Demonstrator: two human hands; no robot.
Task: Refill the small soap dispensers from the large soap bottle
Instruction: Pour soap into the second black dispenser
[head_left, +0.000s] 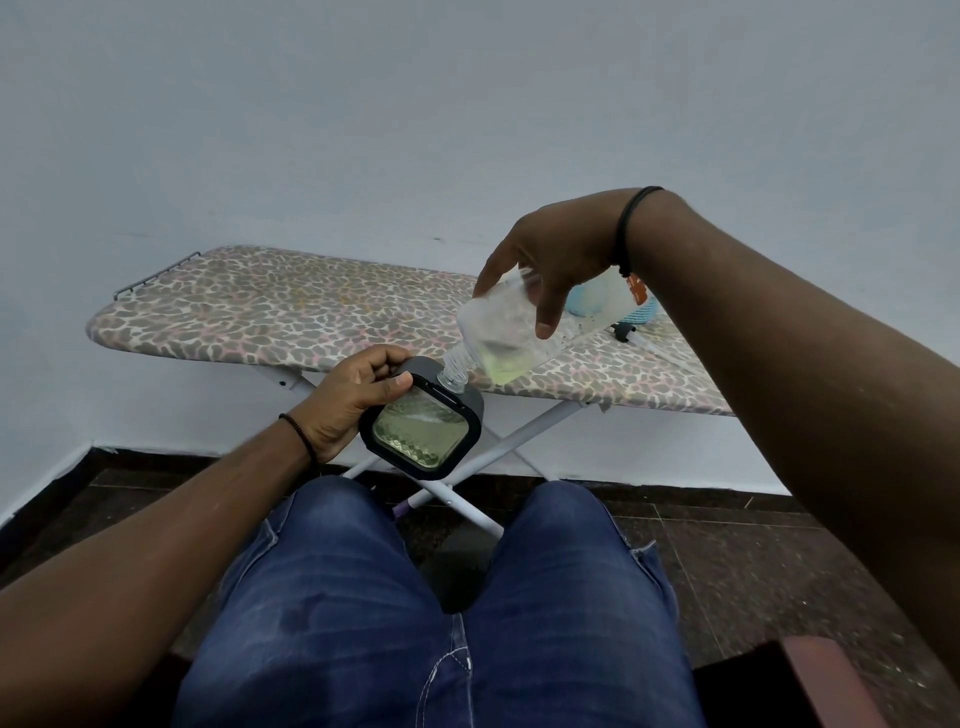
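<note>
My right hand grips a large clear soap bottle from above and tilts it neck-down to the left. A little yellow-green soap sits near its shoulder. Its threaded neck touches the top opening of a small square dispenser with a dark grey frame and a clear window showing greenish soap. My left hand holds that dispenser by its upper left corner, thumb on the front edge. Both are held in the air above my knees, in front of the ironing board.
A leopard-print ironing board on white crossed legs stands against the pale wall. At its right end, partly behind the bottle, lie a light blue object and a small black pump part. My jeans-clad legs fill the foreground over a dark tiled floor.
</note>
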